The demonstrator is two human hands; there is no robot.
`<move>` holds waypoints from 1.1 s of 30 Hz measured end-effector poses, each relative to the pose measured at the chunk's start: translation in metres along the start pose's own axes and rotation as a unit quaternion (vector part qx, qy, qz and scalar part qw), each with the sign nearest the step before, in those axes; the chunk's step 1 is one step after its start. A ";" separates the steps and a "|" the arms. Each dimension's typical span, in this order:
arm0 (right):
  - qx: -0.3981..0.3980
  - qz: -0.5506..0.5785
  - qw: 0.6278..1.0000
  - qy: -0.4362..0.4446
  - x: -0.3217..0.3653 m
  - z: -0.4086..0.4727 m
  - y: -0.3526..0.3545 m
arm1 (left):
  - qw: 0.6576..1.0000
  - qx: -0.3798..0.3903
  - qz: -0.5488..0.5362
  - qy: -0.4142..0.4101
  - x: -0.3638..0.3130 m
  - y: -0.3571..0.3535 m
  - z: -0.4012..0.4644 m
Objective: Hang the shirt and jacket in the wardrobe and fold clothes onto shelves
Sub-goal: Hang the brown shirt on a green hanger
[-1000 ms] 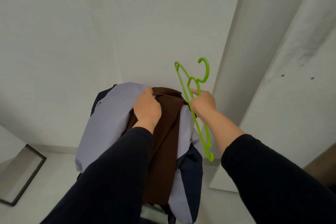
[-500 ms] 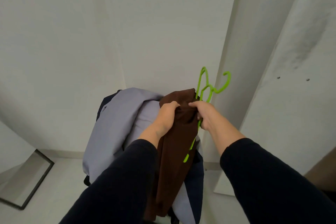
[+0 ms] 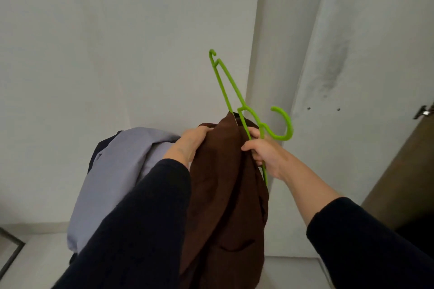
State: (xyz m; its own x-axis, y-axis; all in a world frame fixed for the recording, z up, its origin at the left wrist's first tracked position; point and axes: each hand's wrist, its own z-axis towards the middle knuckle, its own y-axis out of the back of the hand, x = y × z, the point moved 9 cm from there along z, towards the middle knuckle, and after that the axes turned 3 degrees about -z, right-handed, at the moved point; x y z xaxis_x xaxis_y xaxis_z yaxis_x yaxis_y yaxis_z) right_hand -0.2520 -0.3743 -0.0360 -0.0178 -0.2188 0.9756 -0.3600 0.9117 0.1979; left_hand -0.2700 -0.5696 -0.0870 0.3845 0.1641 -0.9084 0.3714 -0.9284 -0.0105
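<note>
White walls (image 3: pixel 117 54) meet in a corner behind a person who stands with both arms raised, dark sleeves (image 3: pixel 141 230) reaching forward and up. A brown door (image 3: pixel 404 171) stands at the far right, a metal fitting (image 3: pixel 422 112) at its upper edge, and a dark frame (image 3: pixel 11 246) leans low at the left.

The left hand (image 3: pixel 187 143) grips the top of a brown garment (image 3: pixel 223 195), fingers curled over the cloth near its highest fold, thumb hidden behind it. The forearm slopes up from the lower left, and the garment hangs down just beside it, between the two arms.

The right hand (image 3: pixel 265 152) holds a green hanger (image 3: pixel 246 110), fingers curled round its thin bars with the thumb pressed across them. The wrist is bent back, the bare forearm running down to a pushed-up sleeve. One end of the hanger juts high above both hands; its hook curls out to the right of the knuckles; the other end runs down past the palm. The hanger's bar touches the top edge of the brown garment, and whether it sits inside the cloth cannot be told.

A lilac garment (image 3: pixel 117 171) lies draped over the left arm, with a navy piece (image 3: pixel 101 150) showing behind it.

No brand, label or writing can be read on the clothes or the hanger.
</note>
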 end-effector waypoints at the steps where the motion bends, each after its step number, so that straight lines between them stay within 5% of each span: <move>1: -0.025 0.008 1.000 -0.005 -0.003 -0.003 0.013 | 1.000 0.000 0.011 -0.010 -0.006 -0.011 -0.011; 6: -0.121 0.094 0.987 -0.042 -0.019 -0.022 0.076 | 0.992 0.057 -0.042 -0.100 -0.034 -0.069 -0.058; 10: -0.131 0.162 0.977 -0.050 -0.020 -0.038 0.103 | 0.981 0.115 -0.122 -0.095 -0.048 -0.102 -0.099; 18: -0.163 0.188 0.969 0.012 0.012 -0.054 0.122 | 0.941 0.320 0.020 -0.109 -0.062 -0.167 -0.168; 21: -0.187 0.148 0.971 0.018 0.019 -0.060 0.135 | 0.947 0.274 0.122 -0.116 -0.060 -0.165 -0.165; 27: -0.220 0.077 0.972 0.017 0.026 -0.075 0.174 | 0.922 0.062 0.247 -0.290 -0.087 -0.131 -0.153; 33: -0.211 -0.136 0.968 0.032 0.036 -0.087 0.185 | 0.963 0.120 0.165 -0.176 -0.083 -0.161 -0.150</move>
State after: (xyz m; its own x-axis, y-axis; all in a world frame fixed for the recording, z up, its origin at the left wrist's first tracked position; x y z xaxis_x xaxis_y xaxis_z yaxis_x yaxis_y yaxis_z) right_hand -0.2381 -0.1830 0.0441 0.0866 -0.4602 0.8836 0.0688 0.8876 0.4555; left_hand -0.2353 -0.3844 0.0531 0.1215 -0.2372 -0.9638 0.0563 -0.9678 0.2453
